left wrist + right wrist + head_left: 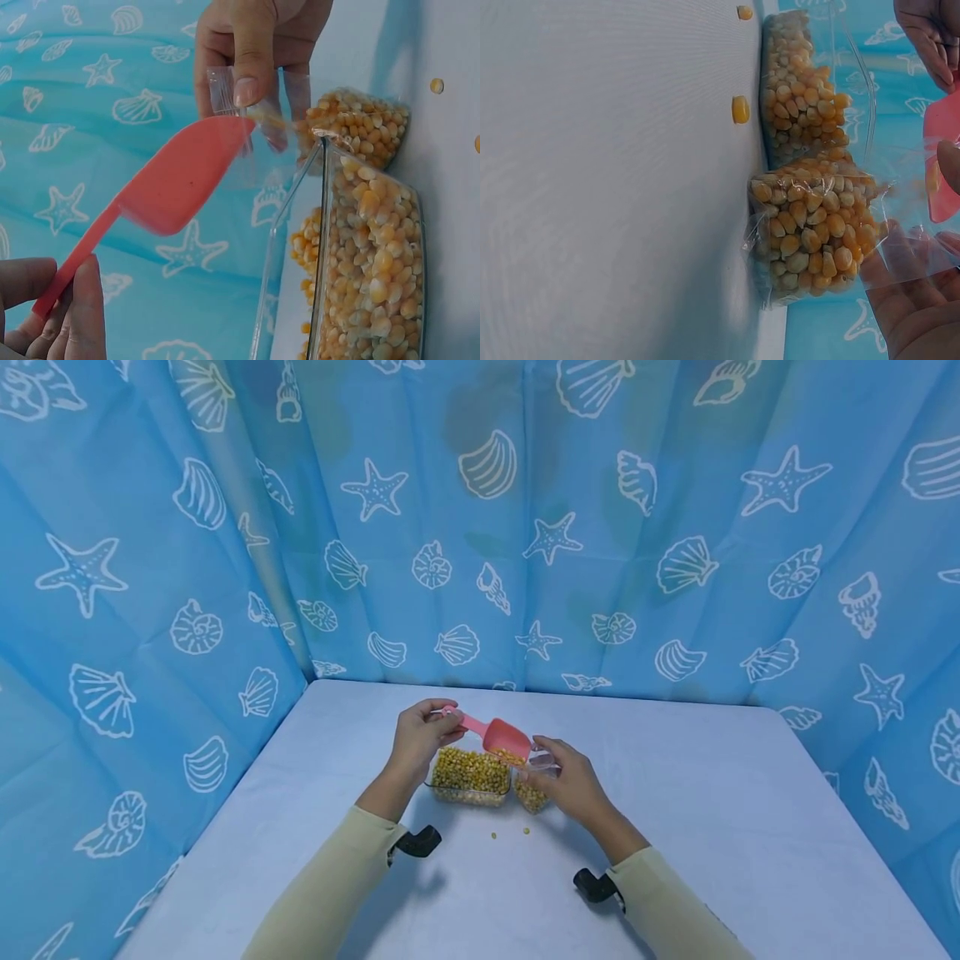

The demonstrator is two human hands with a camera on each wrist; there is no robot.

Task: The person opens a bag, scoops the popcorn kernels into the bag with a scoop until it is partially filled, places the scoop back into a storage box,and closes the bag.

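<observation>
My left hand grips the handle of a pink scoop, which tilts down to the right with some corn kernels near its lip. The lip reaches into the mouth of a clear plastic bag partly filled with kernels. At the bag's upper edge my right hand pinches the film between thumb and fingers; in the left wrist view the thumb lies over it. Just left of the bag stands a clear rectangular container heaped with corn kernels.
Two loose kernels lie on the white tabletop in front of the container, one kernel nearer the bag and another kernel to its left. A blue shell-patterned curtain hangs behind and beside the white table.
</observation>
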